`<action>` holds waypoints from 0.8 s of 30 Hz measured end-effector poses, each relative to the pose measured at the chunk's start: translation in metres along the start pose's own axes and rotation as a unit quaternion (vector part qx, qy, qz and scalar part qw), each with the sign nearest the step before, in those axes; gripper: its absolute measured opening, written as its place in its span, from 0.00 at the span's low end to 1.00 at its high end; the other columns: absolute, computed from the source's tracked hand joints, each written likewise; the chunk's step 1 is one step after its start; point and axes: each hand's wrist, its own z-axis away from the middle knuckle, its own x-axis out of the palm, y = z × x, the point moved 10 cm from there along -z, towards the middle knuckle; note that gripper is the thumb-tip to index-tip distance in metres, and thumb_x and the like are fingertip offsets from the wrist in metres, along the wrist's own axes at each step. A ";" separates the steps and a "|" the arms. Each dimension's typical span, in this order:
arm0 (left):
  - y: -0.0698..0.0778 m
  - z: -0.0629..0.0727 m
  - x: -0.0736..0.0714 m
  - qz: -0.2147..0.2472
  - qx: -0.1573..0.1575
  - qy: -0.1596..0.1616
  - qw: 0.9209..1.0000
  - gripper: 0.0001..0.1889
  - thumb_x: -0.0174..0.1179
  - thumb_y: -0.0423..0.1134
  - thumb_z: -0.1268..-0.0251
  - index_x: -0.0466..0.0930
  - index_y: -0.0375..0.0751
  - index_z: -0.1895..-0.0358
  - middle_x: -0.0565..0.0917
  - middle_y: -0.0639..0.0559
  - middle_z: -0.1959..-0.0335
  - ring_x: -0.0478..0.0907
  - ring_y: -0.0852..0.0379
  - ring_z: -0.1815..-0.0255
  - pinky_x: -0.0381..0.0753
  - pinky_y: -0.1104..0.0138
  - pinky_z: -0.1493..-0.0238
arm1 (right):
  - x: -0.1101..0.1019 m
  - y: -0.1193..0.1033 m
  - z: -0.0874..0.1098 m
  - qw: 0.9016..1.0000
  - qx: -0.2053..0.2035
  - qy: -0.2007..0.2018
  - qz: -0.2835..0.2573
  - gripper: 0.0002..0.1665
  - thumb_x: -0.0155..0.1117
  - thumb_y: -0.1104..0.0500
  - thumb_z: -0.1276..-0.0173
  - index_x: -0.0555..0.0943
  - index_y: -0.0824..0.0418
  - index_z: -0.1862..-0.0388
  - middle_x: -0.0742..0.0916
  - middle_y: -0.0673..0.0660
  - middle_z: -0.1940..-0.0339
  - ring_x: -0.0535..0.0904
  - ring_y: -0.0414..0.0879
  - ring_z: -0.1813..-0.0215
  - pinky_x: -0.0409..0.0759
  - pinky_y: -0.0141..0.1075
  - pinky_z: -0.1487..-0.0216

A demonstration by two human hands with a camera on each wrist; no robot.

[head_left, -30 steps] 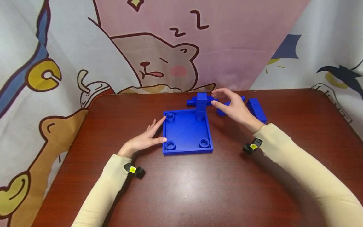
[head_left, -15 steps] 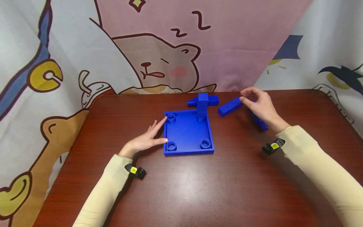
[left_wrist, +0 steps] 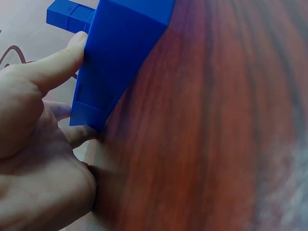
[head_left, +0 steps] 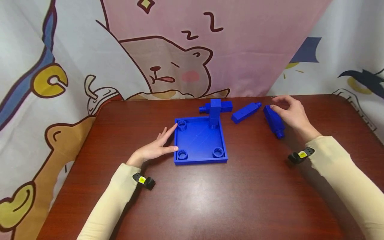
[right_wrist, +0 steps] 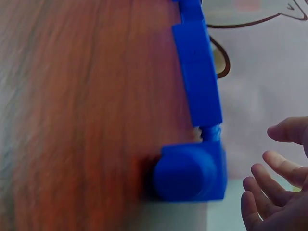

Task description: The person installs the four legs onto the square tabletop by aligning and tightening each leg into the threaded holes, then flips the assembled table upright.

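A square blue tabletop piece with a raised rim lies on the table, ring sockets in three corners. A square blue leg stands upright in its far right corner. My left hand rests against the piece's left rim, thumb and fingers spread and fairly straight, also visible in the left wrist view. At the right, my right hand hovers beside a loose blue leg with a threaded end towards me. Its fingers are loosely bent with nothing between them; in the right wrist view they are apart from that leg.
Two more loose blue legs lie at the back: one slanted right of the tabletop piece, another partly behind the standing leg. A cartoon-print cloth hangs behind the brown table.
My right hand has moved right, from near the upright leg, past the slanted leg, to the rightmost loose leg. The left hand stays at the rim.
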 end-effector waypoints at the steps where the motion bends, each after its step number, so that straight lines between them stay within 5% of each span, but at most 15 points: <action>1: 0.000 0.000 0.000 0.000 -0.001 0.000 1.000 0.44 0.57 0.47 0.30 0.34 0.62 0.22 0.36 0.54 0.21 0.21 0.47 0.25 0.29 0.34 0.35 | 0.000 0.004 0.000 1.000 0.005 -0.003 -0.001 0.28 0.60 0.47 0.30 0.75 0.65 0.41 0.79 0.65 0.43 0.72 0.50 0.47 0.65 0.31 0.55; 13: -0.005 0.001 0.003 -0.007 -0.010 0.001 1.000 0.44 0.56 0.50 0.30 0.34 0.64 0.22 0.36 0.54 0.21 0.21 0.46 0.25 0.30 0.33 0.36 | 0.013 0.026 0.004 1.000 0.011 -0.021 -0.008 0.32 0.60 0.50 0.30 0.69 0.70 0.35 0.77 0.71 0.42 0.73 0.63 0.44 0.67 0.31 0.55; 24: -0.002 -0.001 0.001 -0.008 -0.007 0.004 1.000 0.44 0.57 0.50 0.30 0.34 0.65 0.22 0.36 0.51 0.21 0.22 0.46 0.25 0.30 0.33 0.36 | 0.020 0.032 0.004 0.999 0.032 -0.021 -0.030 0.36 0.62 0.50 0.31 0.67 0.72 0.33 0.75 0.73 0.40 0.72 0.65 0.42 0.69 0.35 0.53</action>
